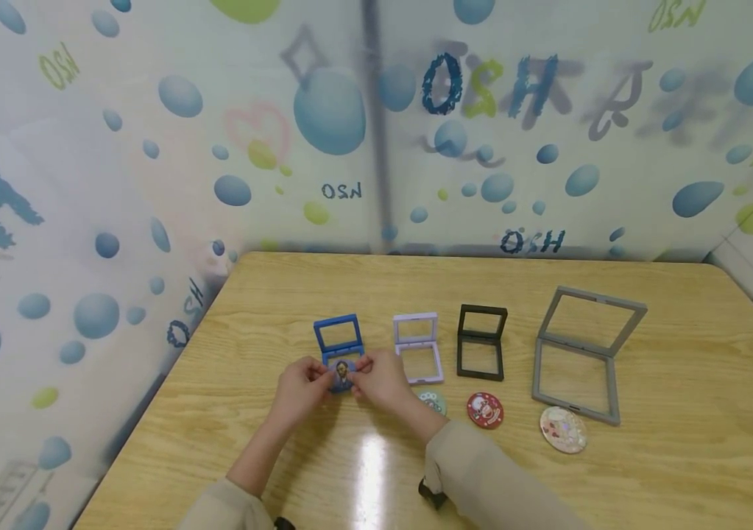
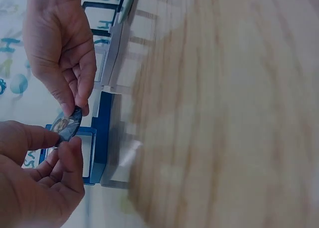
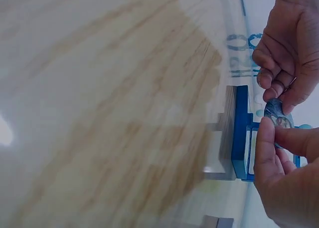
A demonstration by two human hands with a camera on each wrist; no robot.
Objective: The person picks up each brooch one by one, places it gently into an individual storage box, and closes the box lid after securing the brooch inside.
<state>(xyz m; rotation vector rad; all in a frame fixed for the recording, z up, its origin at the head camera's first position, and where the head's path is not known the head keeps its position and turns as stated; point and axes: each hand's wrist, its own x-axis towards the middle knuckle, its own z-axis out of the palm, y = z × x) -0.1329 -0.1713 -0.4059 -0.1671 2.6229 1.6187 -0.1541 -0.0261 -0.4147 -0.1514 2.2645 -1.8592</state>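
A round badge with a painted portrait on dark blue [image 1: 341,374] is held between both hands. My left hand [image 1: 299,386] pinches its left edge with thumb and fingertips, while my right hand [image 1: 381,379] pinches the opposite edge. The badge is tilted over the lower half of a small blue display frame [image 1: 336,320], whose lid stands raised behind. In the left wrist view, the badge [image 2: 70,125] appears apart from the blue frame [image 2: 101,143]. The right wrist view shows fingertips of both hands on the badge [image 3: 279,119]; fingers hide part of it.
Right of the hands stand opened frames: lavender [image 1: 416,343], black [image 1: 480,338] and a larger grey one [image 1: 575,345]. Before them lie a green badge [image 1: 434,401] partly behind my right arm, a red badge [image 1: 485,410] and a cream badge [image 1: 563,430]. Patterned cloth surrounds the wooden table [image 1: 217,412].
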